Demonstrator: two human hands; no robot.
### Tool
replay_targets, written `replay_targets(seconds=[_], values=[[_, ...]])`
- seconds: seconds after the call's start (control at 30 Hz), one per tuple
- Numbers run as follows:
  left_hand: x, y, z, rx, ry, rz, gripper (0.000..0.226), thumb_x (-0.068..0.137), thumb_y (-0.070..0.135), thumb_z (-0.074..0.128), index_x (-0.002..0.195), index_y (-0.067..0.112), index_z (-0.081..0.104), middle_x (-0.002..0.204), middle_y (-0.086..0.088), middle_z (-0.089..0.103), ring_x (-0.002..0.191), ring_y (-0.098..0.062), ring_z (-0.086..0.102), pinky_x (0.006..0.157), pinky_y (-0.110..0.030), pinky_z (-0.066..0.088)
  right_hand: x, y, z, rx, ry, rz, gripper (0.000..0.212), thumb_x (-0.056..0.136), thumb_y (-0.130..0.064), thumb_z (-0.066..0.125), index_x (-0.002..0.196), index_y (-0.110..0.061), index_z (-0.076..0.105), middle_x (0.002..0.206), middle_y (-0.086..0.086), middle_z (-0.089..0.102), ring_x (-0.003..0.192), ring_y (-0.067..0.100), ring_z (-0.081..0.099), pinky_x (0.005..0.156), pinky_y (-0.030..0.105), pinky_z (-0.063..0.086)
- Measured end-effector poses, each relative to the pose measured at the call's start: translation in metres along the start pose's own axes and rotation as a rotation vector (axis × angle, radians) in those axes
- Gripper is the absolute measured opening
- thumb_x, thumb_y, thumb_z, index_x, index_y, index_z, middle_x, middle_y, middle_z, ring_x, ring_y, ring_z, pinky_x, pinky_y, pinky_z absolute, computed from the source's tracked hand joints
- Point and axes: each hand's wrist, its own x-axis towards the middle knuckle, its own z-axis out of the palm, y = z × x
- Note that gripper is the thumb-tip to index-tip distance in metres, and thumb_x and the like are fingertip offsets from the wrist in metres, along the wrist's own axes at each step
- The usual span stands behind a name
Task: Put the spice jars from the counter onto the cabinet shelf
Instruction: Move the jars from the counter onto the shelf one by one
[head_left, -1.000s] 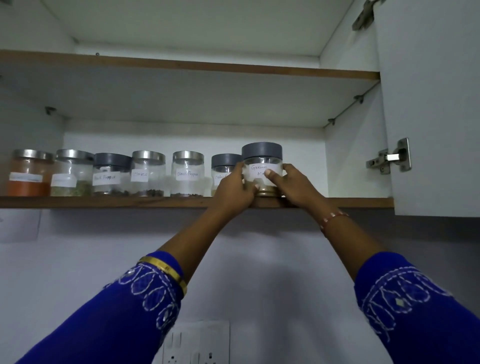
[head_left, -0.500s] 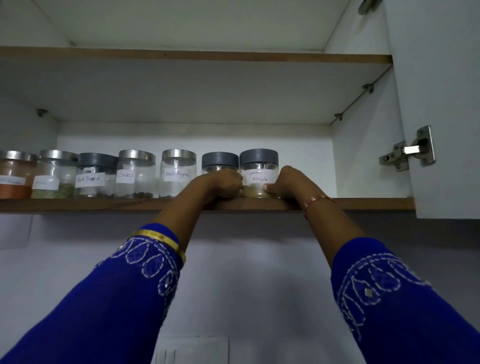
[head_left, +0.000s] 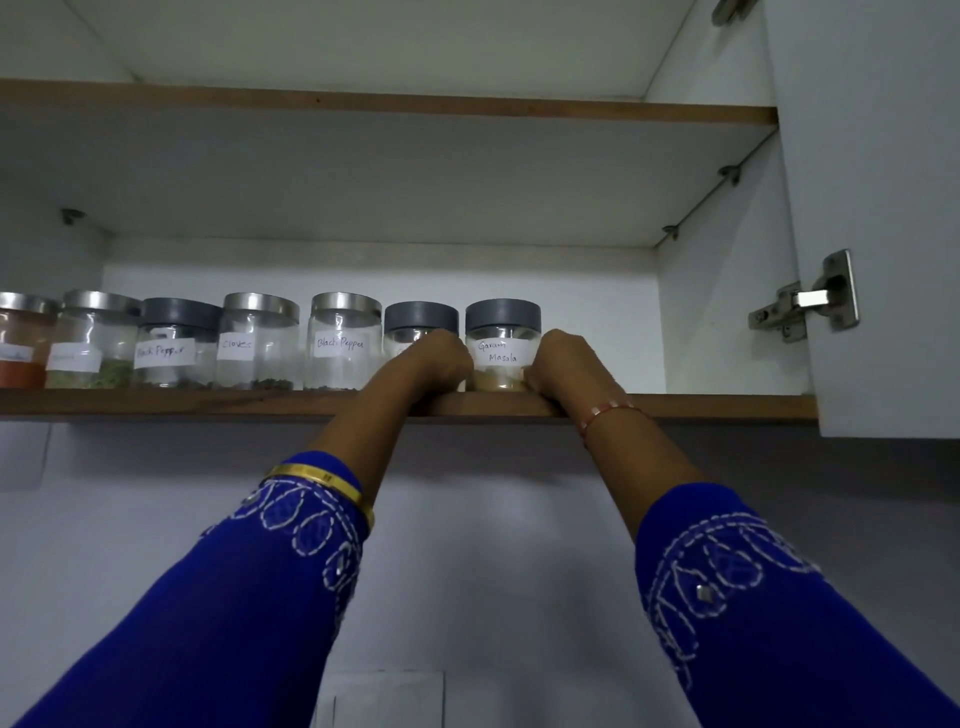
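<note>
The Garam Masala jar (head_left: 502, 347) stood upright on the cabinet shelf (head_left: 208, 402), at the right end of a row of jars and close to the shelf's front edge. It had a grey lid, a white handwritten label, and a layer of pale powder at the bottom.

Both hands were raised to the shelf, one on each side of that jar. The left hand (head_left: 434, 364) pressed against the jar's left side with its fingers curled, its knuckles covering the lower part of the neighbouring grey-lidded jar (head_left: 421, 325). The right hand (head_left: 563, 366) closed against the jar's right side, fingers curled toward the glass near the base. Between them the two hands gripped the jar, and both wrists rested at the shelf edge.

To the left along the shelf stood a steel-lidded jar marked Black Pepper (head_left: 344, 343), a jar marked Cloves (head_left: 257, 345), a grey-lidded jar also marked Black Pepper (head_left: 174, 345), a jar of green spice (head_left: 93, 343) and a jar of red powder (head_left: 23, 343). The cabinet door (head_left: 883, 208) hung open at the right.
</note>
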Motion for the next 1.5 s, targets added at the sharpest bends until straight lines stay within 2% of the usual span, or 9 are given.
replay_targets(seconds=[0.13, 0.27, 0.4, 0.47, 0.57, 0.73, 1.0, 1.27, 1.5], values=[[-0.011, -0.006, 0.002, 0.038, 0.225, 0.075, 0.023, 0.085, -0.003, 0.042, 0.074, 0.009, 0.058, 0.081, -0.012, 0.059, 0.081, -0.025, 0.052, 0.075, -0.026, 0.042, -0.02, 0.0, -0.006, 0.032, 0.127, -0.059, 0.029, 0.096, -0.008, 0.041, 0.117, 0.003, 0.057, 0.122, 0.023, 0.059, 0.113, 0.036, 0.056, 0.087, 0.034, 0.045], [-0.037, -0.005, 0.005, 0.1, 0.289, 0.125, 0.035, 0.085, 0.002, 0.045, 0.116, 0.004, 0.062, 0.123, -0.019, 0.061, 0.113, -0.033, 0.056, 0.095, -0.034, 0.043, -0.046, 0.005, -0.005, -0.101, 0.171, -0.155, 0.035, 0.101, -0.014, 0.033, 0.111, 0.004, 0.061, 0.113, 0.023, 0.064, 0.106, 0.037, 0.058, 0.084, 0.037, 0.045], [-0.067, -0.013, 0.014, 0.258, 0.426, 0.21, 0.035, 0.091, 0.009, 0.039, 0.117, 0.007, 0.062, 0.113, -0.019, 0.066, 0.106, -0.034, 0.058, 0.087, -0.035, 0.044, -0.066, 0.015, 0.002, -0.206, 0.23, -0.233, 0.058, 0.101, -0.033, 0.019, 0.105, 0.003, 0.065, 0.108, 0.024, 0.067, 0.103, 0.039, 0.059, 0.087, 0.041, 0.04], [-0.081, -0.021, 0.019, 0.304, 0.496, 0.252, 0.032, 0.091, 0.009, 0.039, 0.112, 0.005, 0.063, 0.11, -0.018, 0.065, 0.104, -0.033, 0.056, 0.092, -0.036, 0.04, -0.073, 0.021, 0.003, -0.267, 0.182, -0.223, 0.064, 0.097, -0.04, 0.013, 0.127, 0.0, 0.052, 0.129, 0.023, 0.056, 0.123, 0.036, 0.048, 0.104, 0.042, 0.032], [-0.106, -0.037, 0.028, 0.38, 0.446, 0.297, 0.035, 0.091, 0.009, 0.04, 0.125, 0.005, 0.051, 0.132, -0.016, 0.052, 0.127, -0.032, 0.041, 0.114, -0.045, 0.023, -0.093, 0.027, 0.004, -0.338, 0.112, -0.278, 0.057, 0.101, -0.036, 0.029, 0.148, -0.004, 0.02, 0.155, 0.017, 0.023, 0.145, 0.031, 0.016, 0.119, 0.045, 0.007], [-0.161, -0.059, 0.025, 0.344, 0.41, 0.302, 0.045, 0.098, 0.011, 0.032, 0.143, 0.005, 0.031, 0.154, -0.014, 0.026, 0.146, -0.027, 0.015, 0.12, -0.039, 0.003, -0.144, 0.027, 0.019, -0.244, 0.144, -0.405, 0.058, 0.099, -0.027, 0.04, 0.147, -0.001, 0.023, 0.155, 0.02, 0.021, 0.146, 0.035, 0.016, 0.119, 0.047, 0.008], [-0.254, -0.119, 0.029, 0.27, 0.306, 0.159, 0.042, 0.099, 0.012, 0.032, 0.141, 0.009, 0.036, 0.152, -0.011, 0.031, 0.145, -0.027, 0.02, 0.119, -0.036, 0.006, -0.239, 0.01, 0.07, -0.097, -0.097, -0.362, 0.061, 0.1, -0.036, 0.032, 0.151, -0.01, 0.01, 0.16, 0.011, 0.006, 0.149, 0.026, 0.003, 0.12, 0.037, 0.0], [-0.329, -0.21, 0.039, 0.169, 0.152, -0.016, 0.041, 0.097, 0.007, 0.035, 0.137, 0.006, 0.04, 0.148, -0.013, 0.039, 0.144, -0.029, 0.023, 0.119, -0.042, 0.006, -0.339, -0.01, 0.14, 0.099, -0.263, -0.374, 0.058, 0.099, -0.029, 0.04, 0.148, -0.006, 0.022, 0.157, 0.013, 0.019, 0.147, 0.027, 0.013, 0.12, 0.037, 0.007], [-0.392, -0.3, 0.064, -0.051, -0.001, -0.21, 0.041, 0.095, 0.011, 0.038, 0.133, -0.001, 0.044, 0.139, -0.02, 0.047, 0.136, -0.033, 0.036, 0.114, -0.053, 0.024, -0.454, -0.016, 0.217, 0.133, -0.602, -0.154, 0.061, 0.098, -0.039, 0.039, 0.149, -0.011, 0.02, 0.158, 0.011, 0.016, 0.148, 0.025, 0.009, 0.12, 0.037, 0.005]])
